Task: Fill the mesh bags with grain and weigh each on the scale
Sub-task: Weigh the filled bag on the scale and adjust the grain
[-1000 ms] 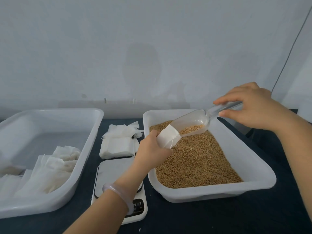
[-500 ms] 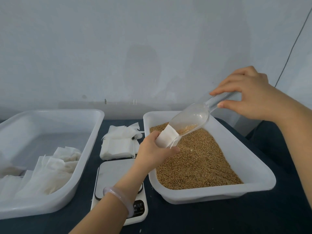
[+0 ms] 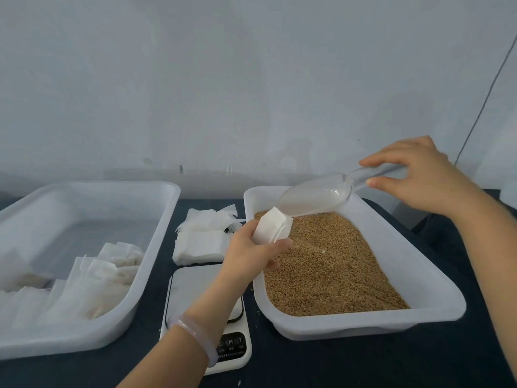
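Filling step rn: left hand (image 3: 249,250) grips the mesh bag (image 3: 268,226) over the grain tray (image 3: 436,289)'s 10 o'clock corner. Right hand (image 3: 419,177) pinches the clear scoop (image 3: 316,196) handle, lip at the bag mouth. Scoop looks empty imo, so next = bag onto the scale (image 3: 193,284) at 7 o'clock, kept upright.

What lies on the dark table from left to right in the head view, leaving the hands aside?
Large translucent plastic tub holding white bags → stack of flat white mesh bags → white plastic tub of brown grain. The white digital scale, directly in front of the stack, is left out.
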`<state>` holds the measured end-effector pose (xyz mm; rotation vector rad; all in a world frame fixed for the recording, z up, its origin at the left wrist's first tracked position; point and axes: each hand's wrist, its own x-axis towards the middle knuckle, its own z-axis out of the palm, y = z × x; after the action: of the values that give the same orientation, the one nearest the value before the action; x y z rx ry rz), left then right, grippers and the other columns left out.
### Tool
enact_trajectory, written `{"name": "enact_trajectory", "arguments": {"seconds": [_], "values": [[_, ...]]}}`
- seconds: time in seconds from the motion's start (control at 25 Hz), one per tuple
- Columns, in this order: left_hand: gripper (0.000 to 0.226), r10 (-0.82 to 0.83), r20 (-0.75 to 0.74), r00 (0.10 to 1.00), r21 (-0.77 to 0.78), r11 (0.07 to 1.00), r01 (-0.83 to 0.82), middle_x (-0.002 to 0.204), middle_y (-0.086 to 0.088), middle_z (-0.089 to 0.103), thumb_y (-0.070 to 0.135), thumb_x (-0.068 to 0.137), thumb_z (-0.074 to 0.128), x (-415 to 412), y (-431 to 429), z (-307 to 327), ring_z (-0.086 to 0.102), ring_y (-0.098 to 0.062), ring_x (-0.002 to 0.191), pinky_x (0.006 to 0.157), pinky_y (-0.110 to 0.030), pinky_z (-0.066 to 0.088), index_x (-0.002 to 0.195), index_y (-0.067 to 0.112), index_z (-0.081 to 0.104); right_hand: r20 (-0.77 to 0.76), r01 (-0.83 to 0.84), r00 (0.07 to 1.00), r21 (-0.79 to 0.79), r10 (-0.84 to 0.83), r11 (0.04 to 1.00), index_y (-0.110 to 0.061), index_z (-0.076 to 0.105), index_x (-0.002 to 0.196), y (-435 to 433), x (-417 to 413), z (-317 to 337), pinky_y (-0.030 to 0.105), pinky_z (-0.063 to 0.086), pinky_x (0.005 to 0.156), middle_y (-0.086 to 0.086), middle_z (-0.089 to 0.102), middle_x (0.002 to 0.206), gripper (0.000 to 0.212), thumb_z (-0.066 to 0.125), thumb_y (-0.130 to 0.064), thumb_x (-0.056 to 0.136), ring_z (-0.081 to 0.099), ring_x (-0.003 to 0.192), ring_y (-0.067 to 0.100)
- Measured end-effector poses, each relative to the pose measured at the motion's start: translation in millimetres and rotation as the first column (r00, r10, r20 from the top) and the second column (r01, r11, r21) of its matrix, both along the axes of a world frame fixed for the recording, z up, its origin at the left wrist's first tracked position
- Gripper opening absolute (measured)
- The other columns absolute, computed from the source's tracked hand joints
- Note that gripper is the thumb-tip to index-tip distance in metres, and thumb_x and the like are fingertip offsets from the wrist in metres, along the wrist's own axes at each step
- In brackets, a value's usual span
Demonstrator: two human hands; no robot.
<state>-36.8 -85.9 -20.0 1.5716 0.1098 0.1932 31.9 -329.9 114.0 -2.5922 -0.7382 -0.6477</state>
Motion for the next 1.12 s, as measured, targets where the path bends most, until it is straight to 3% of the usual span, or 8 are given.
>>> {"name": "enact_trajectory", "arguments": {"seconds": [0.16,0.28,0.4,0.6,0.72,0.92,1.0,1.12], "values": [[0.037,-0.082,0.012,0.997,-0.324,0.943,0.081,0.091,-0.007,0.060,0.017,0.075,0.074,-11.0,18.3,1.0,0.063,-0.013,0.069,0.054,-0.024,0.052,0.108,0.009,0.058,-0.283,0.097,0.958,0.193,-0.039,0.976,-0.041,0.062,0.104,-4.1,5.9,-40.6,0.045,0.032,0.108,-0.015,0.063,0.111,0.024,0.067,-0.032,0.083,0.050,0.120,0.017],[0.034,-0.227,0.115,0.967,-0.548,0.797,0.252,0.091,-0.012,0.061,0.024,0.075,0.069,-21.0,38.4,5.4,0.062,-0.019,0.066,0.049,-0.027,0.049,0.103,0.008,0.058,-0.332,0.239,0.904,-0.129,-0.269,0.962,-0.040,0.057,0.117,5.3,5.8,-94.5,0.057,0.016,0.112,-0.017,0.058,0.122,0.030,0.057,-0.045,0.087,0.050,0.121,0.017],[0.035,-0.295,0.173,0.940,-0.547,0.765,0.341,0.100,-0.018,0.065,0.035,0.082,0.055,-27.0,58.5,10.2,0.064,-0.029,0.075,0.055,-0.034,0.054,0.103,0.009,0.064,-0.389,0.205,0.874,-0.252,-0.292,0.946,-0.044,0.055,0.112,19.6,-2.5,-136.2,0.056,0.008,0.112,-0.021,0.058,0.119,0.024,0.055,-0.047,0.088,0.052,0.114,0.010],[0.047,-0.296,0.141,0.945,-0.267,0.907,0.325,0.123,-0.010,0.064,0.043,0.088,0.042,-27.5,90.9,14.1,0.059,-0.024,0.116,0.089,-0.039,0.054,0.110,0.011,0.069,-0.394,0.167,0.860,-0.385,-0.325,0.908,-0.034,0.054,0.119,35.5,-5.4,-131.5,0.049,0.025,0.111,-0.013,0.058,0.124,0.041,0.064,-0.048,0.081,0.049,0.119,0.013],[0.039,-0.400,0.080,0.913,-0.021,0.915,0.403,0.131,0.012,0.058,0.049,0.088,0.044,-32.2,101.3,20.2,0.051,-0.004,0.123,0.088,-0.023,0.051,0.115,0.034,0.068,-0.362,-0.077,0.927,0.067,0.096,0.995,-0.034,0.057,0.119,76.4,-27.5,-102.4,0.022,0.044,0.088,-0.027,0.058,0.116,0.040,0.065,-0.044,0.081,0.052,0.100,-0.011],[0.061,-0.436,-0.059,0.898,0.267,0.860,0.435,0.146,0.016,0.039,0.051,0.088,0.039,-36.2,108.4,24.1,0.036,-0.004,0.135,0.115,-0.036,0.027,0.146,0.034,0.028,-0.519,-0.455,0.576,0.438,0.631,0.775,-0.029,0.067,0.102,162.8,-59.9,-84.5,0.014,0.046,0.069,-0.023,0.068,0.087,0.023,0.072,-0.025,0.080,0.061,0.074,0.000],[0.058,-0.438,-0.016,0.899,0.335,0.845,0.417,0.143,0.026,0.037,0.047,0.089,0.039,-41.9,109.2,25.8,0.035,0.004,0.133,0.111,-0.024,0.031,0.144,0.040,0.021,-0.524,-0.454,0.518,0.501,0.676,0.737,-0.029,0.066,0.086,179.7,-59.8,-90.2,0.008,0.043,0.056,-0.020,0.066,0.065,0.014,0.071,-0.017,0.083,0.059,0.060,-0.004],[0.045,-0.234,-0.048,0.971,0.529,0.819,0.224,0.112,0.016,0.063,0.052,0.080,0.063,-51.6,124.3,28.5,0.060,-0.004,0.105,0.090,-0.022,0.048,0.122,0.038,0.052,-0.529,-0.404,0.577,0.477,0.622,0.781,-0.032,0.061,0.083,191.6,-53.2,-102.6,0.011,0.043,0.048,-0.014,0.066,0.062,0.013,0.071,-0.024,0.083,0.061,0.054,0.000]]}}
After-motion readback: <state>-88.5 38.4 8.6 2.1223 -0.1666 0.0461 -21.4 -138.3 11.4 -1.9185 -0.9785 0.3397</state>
